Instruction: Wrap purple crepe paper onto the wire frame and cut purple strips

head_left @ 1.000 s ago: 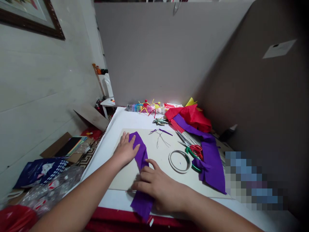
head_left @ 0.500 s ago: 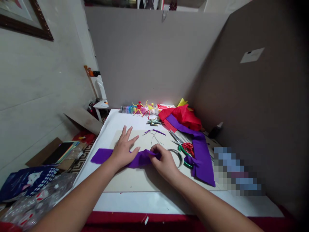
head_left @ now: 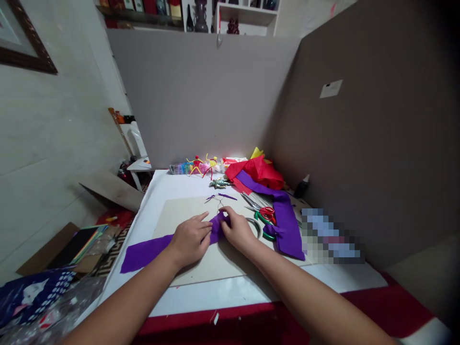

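Note:
A long purple crepe paper strip (head_left: 143,253) lies across the board in front of me, its right end bunched up. My right hand (head_left: 237,231) pinches that end between thumb and fingers. Close by on the left, my left hand (head_left: 191,239) bends over the strip with its fingers drawn together on the paper; the thumb's grip is partly hidden. Just beyond my fingers is a thin wire figure (head_left: 220,203) with purple-wrapped arms, its lower part covered by my right hand. A roll of tape (head_left: 257,229) sits right beside my right hand.
Red-handled scissors (head_left: 266,213) and green-handled pliers (head_left: 269,234) lie to the right, beside a larger purple piece (head_left: 289,230). Red paper (head_left: 257,172), a shiny green figure (head_left: 220,183) and yellow-red pipe-cleaner figures (head_left: 212,165) are farther back. Grey partitions (head_left: 201,96) enclose the back and right.
My left hand has drawn its spread fingers together and come close to my right hand. The strip's right end is raised and more bunched, with its left end slanting toward me. The view has shifted.

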Demonstrator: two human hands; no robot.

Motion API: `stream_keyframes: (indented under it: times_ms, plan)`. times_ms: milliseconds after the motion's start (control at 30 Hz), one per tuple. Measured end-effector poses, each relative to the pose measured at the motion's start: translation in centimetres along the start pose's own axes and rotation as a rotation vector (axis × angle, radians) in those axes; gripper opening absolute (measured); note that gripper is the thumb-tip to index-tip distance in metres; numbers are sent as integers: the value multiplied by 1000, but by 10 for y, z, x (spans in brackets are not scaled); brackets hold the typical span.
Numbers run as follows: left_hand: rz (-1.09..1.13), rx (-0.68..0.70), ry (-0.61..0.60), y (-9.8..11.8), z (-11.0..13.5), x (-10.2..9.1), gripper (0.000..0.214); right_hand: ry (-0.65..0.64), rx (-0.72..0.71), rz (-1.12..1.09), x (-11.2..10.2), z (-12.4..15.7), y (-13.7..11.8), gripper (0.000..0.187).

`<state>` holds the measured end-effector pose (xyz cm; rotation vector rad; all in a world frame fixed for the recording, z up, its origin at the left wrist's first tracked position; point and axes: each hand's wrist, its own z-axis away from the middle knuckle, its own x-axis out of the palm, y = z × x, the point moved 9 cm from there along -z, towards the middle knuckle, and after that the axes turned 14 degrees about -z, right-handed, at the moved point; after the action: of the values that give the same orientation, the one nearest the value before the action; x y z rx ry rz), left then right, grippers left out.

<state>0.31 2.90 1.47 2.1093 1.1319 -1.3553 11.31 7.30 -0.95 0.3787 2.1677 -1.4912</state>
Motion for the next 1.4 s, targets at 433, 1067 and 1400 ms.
stream_keyframes:
  times_ms: [433, 1067, 1400]
  plan:
    - [-97, -63, -175, -3, 1, 23, 37, -60, -46, 148, -11, 2, -8, 29]
    - [-43, -71, -132, -3, 1, 18, 37, 19, 252, 542, -131, -3, 66, 28]
    - [-11, -55, -181, -4, 0, 17, 37, 122, 86, -108, -121, 7, 31, 27]
